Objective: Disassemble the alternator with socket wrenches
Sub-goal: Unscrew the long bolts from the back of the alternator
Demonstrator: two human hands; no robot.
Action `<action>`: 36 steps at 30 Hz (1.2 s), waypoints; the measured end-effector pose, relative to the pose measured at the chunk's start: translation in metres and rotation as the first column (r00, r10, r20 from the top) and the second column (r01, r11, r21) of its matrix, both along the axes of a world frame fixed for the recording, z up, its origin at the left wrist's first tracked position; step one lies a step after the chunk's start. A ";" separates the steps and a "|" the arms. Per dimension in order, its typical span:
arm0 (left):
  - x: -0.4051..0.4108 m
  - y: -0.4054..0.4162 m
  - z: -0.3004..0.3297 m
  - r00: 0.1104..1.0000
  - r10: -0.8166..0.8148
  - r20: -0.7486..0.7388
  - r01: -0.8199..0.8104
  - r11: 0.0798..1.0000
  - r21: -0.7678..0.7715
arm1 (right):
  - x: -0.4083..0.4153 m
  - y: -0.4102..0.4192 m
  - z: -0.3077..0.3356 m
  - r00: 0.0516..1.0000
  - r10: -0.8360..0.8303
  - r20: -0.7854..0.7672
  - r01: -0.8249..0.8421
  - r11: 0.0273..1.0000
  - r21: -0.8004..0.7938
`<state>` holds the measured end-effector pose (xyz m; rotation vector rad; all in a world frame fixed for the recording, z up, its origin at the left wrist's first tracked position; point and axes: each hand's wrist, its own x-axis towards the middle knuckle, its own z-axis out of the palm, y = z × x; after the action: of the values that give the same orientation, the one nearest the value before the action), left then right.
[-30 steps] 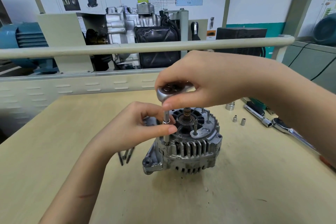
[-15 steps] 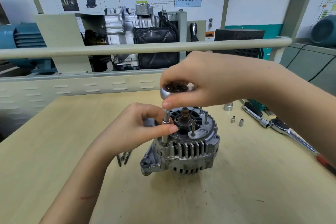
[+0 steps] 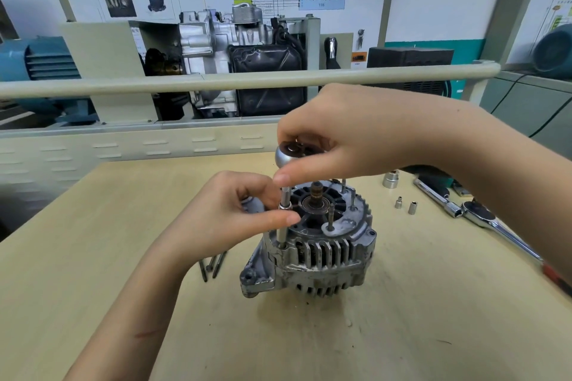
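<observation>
**Ratchet on the alternator, head view**

Sitting mid-table on a pale wooden workbench (image 3: 93, 257): alternator (image 3: 315, 244), upright on its end, shaft pointing up. Lying at its 9 o'clock, just beside: long bolts (image 3: 213, 263). Standing at its 2 o'clock, well apart: large socket (image 3: 390, 179) and two small sockets (image 3: 405, 205). Lying farther toward 3 o'clock: spare ratchet wrenches (image 3: 476, 213).

Gripping the round head of a socket wrench (image 3: 291, 155) above the alternator's 10 o'clock edge: right hand (image 3: 356, 136), fingers curled over the head, thumb pressing beneath. Pinching the wrench's vertical extension (image 3: 283, 216) between thumb and forefinger: left hand (image 3: 229, 213), remaining fingers curled. Meeting the housing rim: extension's lower end.
</observation>
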<state>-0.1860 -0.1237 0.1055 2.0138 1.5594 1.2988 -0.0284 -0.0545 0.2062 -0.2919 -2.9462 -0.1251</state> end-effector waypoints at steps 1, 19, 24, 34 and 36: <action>0.000 0.000 0.000 1.000 0.003 0.007 -0.003 1.000 -0.008 | 0.000 0.000 0.000 1.000 0.009 0.005 -0.009 1.000 -0.023; 0.000 0.000 0.000 0.999 0.048 0.008 -0.048 0.999 -0.011 | -0.003 -0.005 0.000 1.000 0.002 -0.004 -0.002 1.000 0.026; -0.004 -0.003 0.003 0.996 -0.087 0.031 0.089 0.993 -0.083 | -0.002 -0.006 0.001 0.998 0.058 0.020 -0.057 0.998 -0.033; 0.006 -0.001 0.001 0.997 0.081 0.021 -0.081 0.997 0.003 | -0.002 -0.005 0.000 1.000 -0.007 -0.016 0.008 0.996 0.087; 0.003 -0.002 0.002 0.999 0.043 0.026 -0.043 0.999 -0.034 | -0.002 -0.004 0.001 0.999 0.027 -0.017 -0.027 0.999 0.028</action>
<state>-0.1833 -0.1252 0.1076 1.9447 1.6100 1.3011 -0.0303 -0.0581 0.2067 -0.2476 -2.9275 -0.1589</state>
